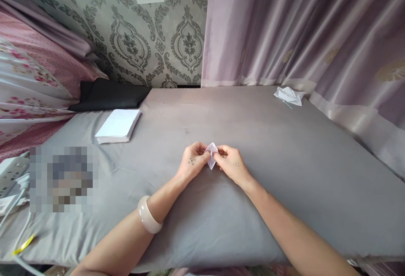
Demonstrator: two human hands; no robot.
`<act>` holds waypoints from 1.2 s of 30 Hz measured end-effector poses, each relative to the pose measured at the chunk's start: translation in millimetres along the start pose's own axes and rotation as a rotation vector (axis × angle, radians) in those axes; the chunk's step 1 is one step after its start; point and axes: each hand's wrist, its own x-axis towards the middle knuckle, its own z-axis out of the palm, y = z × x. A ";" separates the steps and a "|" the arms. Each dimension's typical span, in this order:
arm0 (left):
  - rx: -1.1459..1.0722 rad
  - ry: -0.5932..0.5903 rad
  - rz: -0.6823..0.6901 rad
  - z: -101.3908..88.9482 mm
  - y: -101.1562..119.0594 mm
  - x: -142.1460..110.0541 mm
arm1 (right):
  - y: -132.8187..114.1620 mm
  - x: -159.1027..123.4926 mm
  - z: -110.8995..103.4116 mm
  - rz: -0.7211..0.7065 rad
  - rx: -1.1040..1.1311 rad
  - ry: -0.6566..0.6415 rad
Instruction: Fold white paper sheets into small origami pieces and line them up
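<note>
A small folded piece of white paper (211,155) rests at the middle of a grey cloth-covered surface (284,175). My left hand (193,161) pinches its left side with closed fingers. My right hand (232,164) pinches its right side, fingers curled round the fold. Both hands lie low on the cloth, touching the paper from either side. A pale bangle (148,215) sits on my left wrist.
A stack of white paper sheets (119,125) lies at the back left, beside a black cushion (109,94). A folded white paper shape (289,95) sits at the back right near the pink curtain (303,27). A white power strip (11,171) with cables is at the left edge.
</note>
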 end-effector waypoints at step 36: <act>-0.650 -0.461 -0.360 -18.3 19.0 -1.8 | -22.1 -7.0 -31.1 0.343 0.752 -0.393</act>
